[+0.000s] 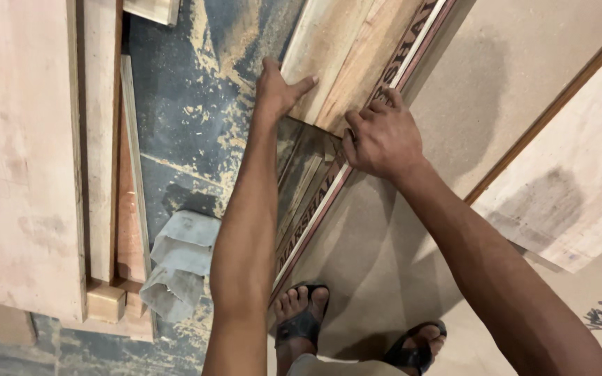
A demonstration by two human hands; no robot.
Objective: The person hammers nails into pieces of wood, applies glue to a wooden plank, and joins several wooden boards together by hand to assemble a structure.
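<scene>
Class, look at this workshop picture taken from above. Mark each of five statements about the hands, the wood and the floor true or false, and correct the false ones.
1. The left hand lies flat on the left edge of a pale wooden board. True.
2. The right hand holds a hammer. False: it holds no tool; its fingers curl over the near end of the board.
3. The person is barefoot. False: both feet wear dark sandals.
4. Sawdust is scattered over the dark floor. True.
5. A folded grey cloth lies on top of the pale board. False: it lies on the floor, left of the left arm, beside stacked planks.
</scene>
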